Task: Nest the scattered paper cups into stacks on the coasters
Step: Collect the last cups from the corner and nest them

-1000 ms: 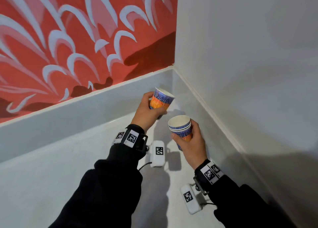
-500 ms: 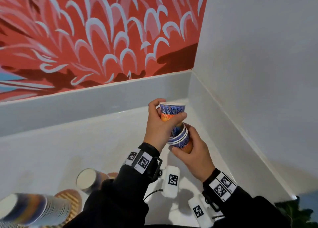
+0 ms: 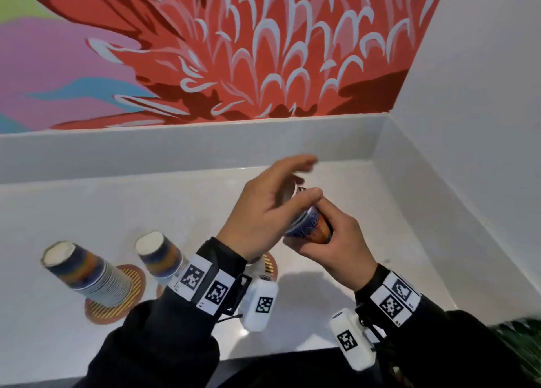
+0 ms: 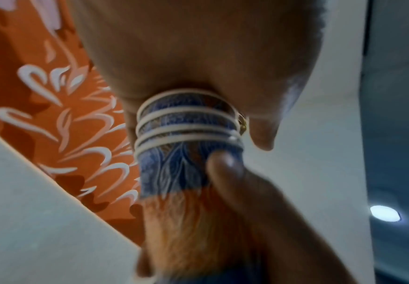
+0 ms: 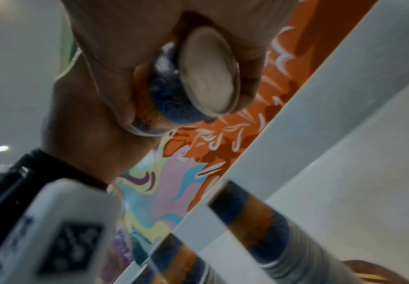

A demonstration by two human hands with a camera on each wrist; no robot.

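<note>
A small nested stack of blue-and-orange paper cups point(image 3: 307, 226) is held tilted above the white counter. My right hand point(image 3: 328, 229) grips it round the lower body, thumb on the blue band. My left hand point(image 3: 310, 179) lies over the mouth of the top cup, palm on the rim, fingers stretched out and blurred. The left wrist view shows three white rims of the nested cups point(image 4: 189, 134) pressed close under my palm. The right wrist view shows the stack's bottom disc point(image 5: 208, 71).
A tall upside-down cup stack point(image 3: 87, 273) stands on a striped coaster point(image 3: 117, 308) at the left. A shorter upside-down stack point(image 3: 159, 255) is beside it. Another coaster point(image 3: 270, 264) peeks from behind my left wrist. Walls close the counter at the back and right.
The cup my left hand held has gone down into the right hand's stack. My left fingers have left its side and spread over its top. The view swung left, showing the coaster stacks.
</note>
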